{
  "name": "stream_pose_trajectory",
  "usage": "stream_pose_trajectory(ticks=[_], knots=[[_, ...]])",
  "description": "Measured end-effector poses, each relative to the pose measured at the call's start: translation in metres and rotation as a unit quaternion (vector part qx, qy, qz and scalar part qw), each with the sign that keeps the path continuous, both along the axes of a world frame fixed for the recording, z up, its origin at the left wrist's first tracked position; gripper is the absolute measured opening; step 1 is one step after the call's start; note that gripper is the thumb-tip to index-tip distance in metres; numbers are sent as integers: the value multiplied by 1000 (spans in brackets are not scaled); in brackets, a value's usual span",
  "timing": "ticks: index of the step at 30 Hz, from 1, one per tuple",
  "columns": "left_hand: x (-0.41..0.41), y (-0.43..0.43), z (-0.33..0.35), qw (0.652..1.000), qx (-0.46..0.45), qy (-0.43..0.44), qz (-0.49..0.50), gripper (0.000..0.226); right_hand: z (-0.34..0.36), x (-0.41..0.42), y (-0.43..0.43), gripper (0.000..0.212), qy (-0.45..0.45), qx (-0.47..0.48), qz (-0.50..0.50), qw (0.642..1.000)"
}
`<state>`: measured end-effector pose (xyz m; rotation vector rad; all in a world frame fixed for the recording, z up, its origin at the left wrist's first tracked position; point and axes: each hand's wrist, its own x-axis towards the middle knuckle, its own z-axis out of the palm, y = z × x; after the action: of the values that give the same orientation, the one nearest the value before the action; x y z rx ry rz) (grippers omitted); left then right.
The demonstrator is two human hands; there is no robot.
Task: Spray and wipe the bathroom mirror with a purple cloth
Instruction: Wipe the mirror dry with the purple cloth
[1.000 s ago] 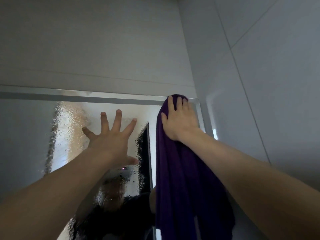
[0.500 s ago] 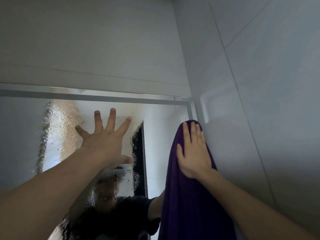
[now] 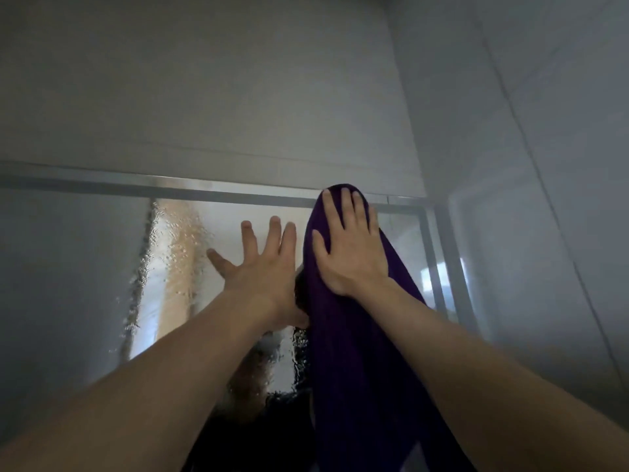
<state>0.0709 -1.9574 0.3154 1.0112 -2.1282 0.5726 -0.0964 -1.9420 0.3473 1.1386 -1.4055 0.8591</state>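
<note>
The bathroom mirror (image 3: 68,267) fills the lower left, with a metal frame along its top and right side. Its middle is wet with droplets. A long purple cloth (image 3: 357,369) hangs down against the glass. My right hand (image 3: 350,247) lies flat on the cloth's top end, pressing it to the mirror just under the top frame. My left hand (image 3: 262,270) is spread flat on the glass right beside the cloth, fingers apart, holding nothing. No spray bottle is in view.
A pale wall (image 3: 204,97) rises above the mirror. A glossy tiled side wall (image 3: 544,233) stands close on the right, meeting the mirror frame (image 3: 432,260) in the corner. A person's dark reflection shows low in the glass.
My right hand has slid the cloth up and to the left, from lower by the right frame to the top edge. My left hand stays flat on the glass.
</note>
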Motion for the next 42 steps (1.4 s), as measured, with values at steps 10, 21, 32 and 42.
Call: stream_pose_trajectory(ticks=[10,21,32,42], knots=[[37,11,1,999,8,-44,-4,155,-96,18,9,71,84,106,24,990],[126,-34,0,993,28,70,91,161,-46,-55,32,75,-43,32,-38,998],[127,-44,2,995,36,65,67,158,6,70,-24,73,74,35,7,997],[127,-41,1,994,43,53,80,156,-98,66,-13,76,224,161,6,961]])
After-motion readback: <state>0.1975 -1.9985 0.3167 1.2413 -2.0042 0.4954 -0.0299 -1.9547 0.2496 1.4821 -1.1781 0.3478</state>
